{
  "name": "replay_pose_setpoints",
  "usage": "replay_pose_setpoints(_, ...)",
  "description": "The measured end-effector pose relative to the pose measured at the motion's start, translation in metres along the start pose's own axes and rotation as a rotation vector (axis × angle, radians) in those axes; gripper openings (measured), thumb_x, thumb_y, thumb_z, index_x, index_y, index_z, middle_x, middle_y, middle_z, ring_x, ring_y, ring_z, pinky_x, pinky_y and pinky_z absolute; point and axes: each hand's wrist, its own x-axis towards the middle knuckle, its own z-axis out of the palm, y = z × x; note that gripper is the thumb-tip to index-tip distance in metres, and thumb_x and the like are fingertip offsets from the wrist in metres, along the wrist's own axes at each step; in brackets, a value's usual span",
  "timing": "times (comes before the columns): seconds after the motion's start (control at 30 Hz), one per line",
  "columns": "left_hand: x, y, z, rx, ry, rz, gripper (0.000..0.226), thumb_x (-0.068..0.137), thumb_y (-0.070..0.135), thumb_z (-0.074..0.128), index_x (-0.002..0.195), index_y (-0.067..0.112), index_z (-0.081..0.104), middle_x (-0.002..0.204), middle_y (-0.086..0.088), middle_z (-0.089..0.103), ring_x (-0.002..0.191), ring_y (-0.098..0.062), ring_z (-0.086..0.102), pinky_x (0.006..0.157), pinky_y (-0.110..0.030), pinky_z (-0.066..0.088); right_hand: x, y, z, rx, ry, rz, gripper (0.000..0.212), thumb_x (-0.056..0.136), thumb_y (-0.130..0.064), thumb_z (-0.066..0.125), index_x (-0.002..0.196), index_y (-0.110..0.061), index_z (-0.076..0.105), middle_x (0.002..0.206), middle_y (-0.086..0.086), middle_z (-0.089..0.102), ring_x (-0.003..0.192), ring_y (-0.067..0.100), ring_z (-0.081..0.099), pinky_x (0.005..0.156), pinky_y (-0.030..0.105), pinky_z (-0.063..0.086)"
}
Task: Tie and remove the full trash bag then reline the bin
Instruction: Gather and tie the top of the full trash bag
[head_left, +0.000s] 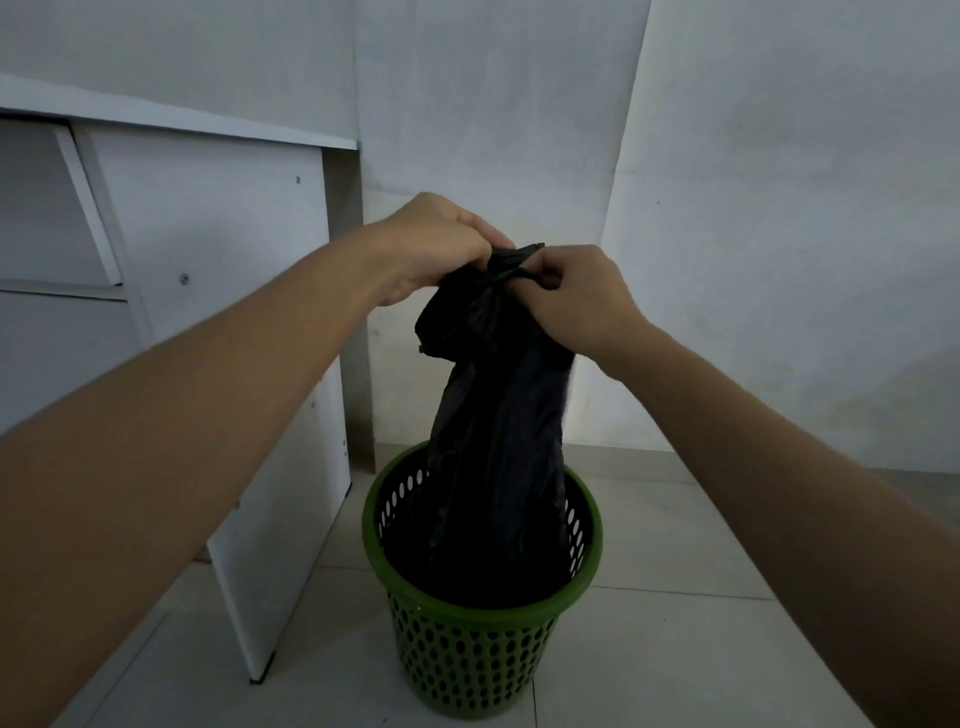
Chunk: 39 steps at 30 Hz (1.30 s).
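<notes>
A black trash bag (498, 415) rises out of a green perforated bin (467, 654) that stands on the tiled floor. Its lower part sits inside the bin; its top is gathered into a twisted neck high above the rim. My left hand (436, 249) grips the neck from the left, fingers closed around the plastic. From the right, my right hand (576, 296) pinches a twisted end of the same neck. Both hands touch the bag at its top, close together. The bag's contents are hidden.
A white desk (218, 270) with a drawer front stands at the left, its side panel close to the bin. White walls (779, 208) form a corner behind. Pale floor tiles (675, 649) spread to the right and front of the bin.
</notes>
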Motion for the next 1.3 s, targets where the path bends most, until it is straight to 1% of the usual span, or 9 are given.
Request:
replay_pose_setpoints(0.13, -0.012, 0.001, -0.005, 0.06, -0.363, 0.069, 0.046, 0.077, 0.003, 0.078, 0.119, 0.018, 0.066, 0.097, 0.007, 0.076, 0.088, -0.007, 0.073, 0.072, -0.017, 0.056, 0.009, -0.005, 0.004, 0.362, 0.017, 0.28, 0.006, 0.083, -0.011, 0.073, 0.076, -0.012, 0.071, 0.078, 0.008, 0.07, 0.067, 0.02, 0.068, 0.065, 0.032, 0.059)
replay_pose_setpoints(0.3, -0.009, 0.001, -0.002, 0.476, -0.079, 0.303, 0.053, 0.073, 0.007, 0.083, 0.119, 0.027, 0.067, 0.103, 0.008, 0.072, 0.086, -0.011, 0.071, 0.075, -0.021, 0.057, 0.014, 0.004, -0.005, 0.763, -0.117, 0.375, 0.009, 0.085, -0.002, 0.064, 0.09, -0.004, 0.071, 0.08, 0.007, 0.076, 0.069, 0.019, 0.075, 0.06, 0.025, 0.06)
replay_pose_setpoints(0.47, -0.005, -0.014, -0.006, 0.401, -0.07, 0.31, 0.031, 0.086, 0.008, 0.074, 0.112, 0.024, 0.071, 0.095, 0.006, 0.076, 0.089, -0.008, 0.072, 0.083, -0.021, 0.054, 0.027, 0.067, -0.012, 0.638, 0.156, 0.59, 0.04, 0.089, -0.038, 0.065, 0.121, -0.013, 0.062, 0.127, 0.009, 0.066, 0.107, 0.024, 0.066, 0.082, 0.04, 0.056)
replay_pose_setpoints(0.57, -0.005, -0.016, -0.011, 0.369, -0.128, 0.327, 0.029, 0.088, 0.004, 0.071, 0.109, 0.024, 0.072, 0.096, 0.009, 0.076, 0.089, -0.005, 0.072, 0.081, -0.018, 0.055, 0.025, 0.095, -0.002, 0.531, -0.216, 0.81, 0.099, 0.078, -0.076, 0.059, 0.152, -0.015, 0.032, 0.155, 0.017, 0.035, 0.139, 0.038, 0.038, 0.102, 0.054, 0.042)
replay_pose_setpoints(0.67, -0.005, -0.014, -0.014, 0.382, -0.188, 0.357, 0.03, 0.089, 0.001, 0.067, 0.103, 0.026, 0.073, 0.091, 0.012, 0.076, 0.087, -0.001, 0.071, 0.073, -0.008, 0.051, 0.029, 0.104, 0.013, 0.638, -0.585, 0.904, 0.126, 0.066, -0.09, 0.051, 0.154, -0.005, 0.025, 0.15, 0.024, 0.043, 0.129, 0.042, 0.052, 0.099, 0.058, 0.046)
replay_pose_setpoints(0.83, -0.005, -0.015, -0.01, 0.362, -0.223, 0.388, 0.037, 0.089, -0.003, 0.063, 0.097, 0.031, 0.073, 0.092, 0.015, 0.076, 0.09, -0.002, 0.07, 0.078, -0.008, 0.051, 0.044, 0.074, 0.036, 0.683, -0.689, 0.704, 0.045, 0.088, -0.05, 0.063, 0.09, -0.007, 0.077, 0.09, 0.011, 0.075, 0.084, 0.023, 0.072, 0.077, 0.036, 0.058)
replay_pose_setpoints(0.93, -0.003, -0.017, -0.008, 0.36, -0.223, 0.401, 0.036, 0.089, 0.0, 0.064, 0.095, 0.034, 0.073, 0.091, 0.015, 0.075, 0.09, -0.003, 0.07, 0.081, -0.012, 0.053, 0.047, 0.059, 0.04, 0.602, -0.694, 0.623, 0.051, 0.099, -0.018, 0.05, 0.054, -0.009, 0.072, 0.06, 0.006, 0.068, 0.052, 0.015, 0.066, 0.051, 0.024, 0.055)
replay_pose_setpoints(1.1, 0.002, -0.024, -0.009, 0.337, -0.161, 0.367, 0.037, 0.091, 0.002, 0.064, 0.092, 0.038, 0.073, 0.089, 0.016, 0.074, 0.091, -0.003, 0.07, 0.078, -0.013, 0.054, 0.053, 0.046, 0.035, 0.58, -0.342, 0.527, 0.022, 0.094, -0.024, 0.049, 0.083, -0.016, 0.067, 0.068, -0.004, 0.067, 0.07, 0.015, 0.061, 0.065, 0.033, 0.05)
replay_pose_setpoints(1.3, 0.013, -0.042, 0.001, 0.226, -0.066, 0.284, 0.035, 0.095, 0.005, 0.06, 0.081, 0.034, 0.073, 0.085, 0.016, 0.074, 0.079, -0.005, 0.072, 0.061, -0.018, 0.057, 0.035, 0.073, 0.023, 0.842, -0.176, 0.493, 0.029, 0.084, -0.015, 0.046, 0.065, -0.023, 0.066, 0.07, -0.008, 0.068, 0.077, 0.016, 0.063, 0.066, 0.031, 0.049)
